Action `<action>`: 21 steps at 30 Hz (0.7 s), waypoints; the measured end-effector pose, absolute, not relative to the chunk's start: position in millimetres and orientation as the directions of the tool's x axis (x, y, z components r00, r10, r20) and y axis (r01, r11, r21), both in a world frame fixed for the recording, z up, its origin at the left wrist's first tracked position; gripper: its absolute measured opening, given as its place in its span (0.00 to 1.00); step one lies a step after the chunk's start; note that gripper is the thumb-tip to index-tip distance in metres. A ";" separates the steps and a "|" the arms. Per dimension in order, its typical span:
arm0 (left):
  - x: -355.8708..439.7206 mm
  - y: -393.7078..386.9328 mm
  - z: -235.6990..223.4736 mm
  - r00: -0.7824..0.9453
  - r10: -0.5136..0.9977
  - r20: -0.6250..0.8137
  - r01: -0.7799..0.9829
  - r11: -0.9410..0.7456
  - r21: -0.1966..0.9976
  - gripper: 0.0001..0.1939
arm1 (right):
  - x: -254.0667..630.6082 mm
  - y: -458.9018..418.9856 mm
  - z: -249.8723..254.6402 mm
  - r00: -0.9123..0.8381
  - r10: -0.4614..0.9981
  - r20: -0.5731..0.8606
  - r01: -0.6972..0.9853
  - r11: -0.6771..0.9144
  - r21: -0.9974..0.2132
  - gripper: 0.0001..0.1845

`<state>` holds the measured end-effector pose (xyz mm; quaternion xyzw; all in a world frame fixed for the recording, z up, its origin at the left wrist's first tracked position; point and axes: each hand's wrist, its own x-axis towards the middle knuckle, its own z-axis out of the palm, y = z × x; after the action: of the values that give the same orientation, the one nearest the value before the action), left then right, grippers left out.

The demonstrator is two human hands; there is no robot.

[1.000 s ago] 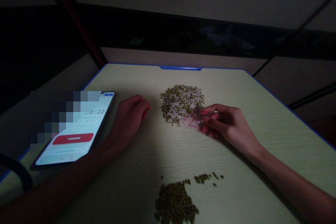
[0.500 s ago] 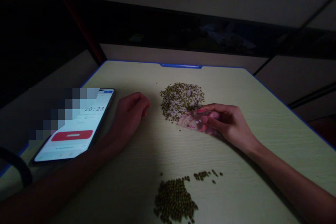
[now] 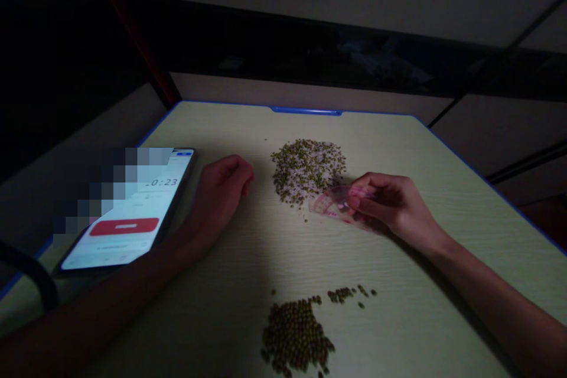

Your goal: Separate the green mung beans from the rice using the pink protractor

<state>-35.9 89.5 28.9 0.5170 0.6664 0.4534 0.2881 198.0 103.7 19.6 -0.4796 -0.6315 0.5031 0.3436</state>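
Beneath a dim wall, a pale counter point(image 3: 230, 124) with a blue edge is filling the middle of the frame. At center right, the right hand point(image 3: 390, 204) is pinching a clear, pink-marked plastic piece point(image 3: 330, 204) between its fingers, beside the mixed green-and-white pile point(image 3: 308, 171) at center. The left hand point(image 3: 224, 189), fingers curled together, is resting near the lit phone point(image 3: 128, 215) at left. Green beans point(image 3: 296, 333) are lying at bottom center.

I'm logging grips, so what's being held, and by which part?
The right hand pinches a clear plastic piece with pink markings by its right end.
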 end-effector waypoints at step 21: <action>-35.6 88.7 28.7 -0.288 0.952 0.104 0.437 0.034 0.899 0.11 | 185.4 97.4 15.7 -0.398 0.917 -0.038 0.283 0.083 -0.956 0.02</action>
<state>-35.6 88.7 28.7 0.5252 0.6611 0.4551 0.2829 185.4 97.4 15.7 -0.4505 -0.6657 0.5057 0.3134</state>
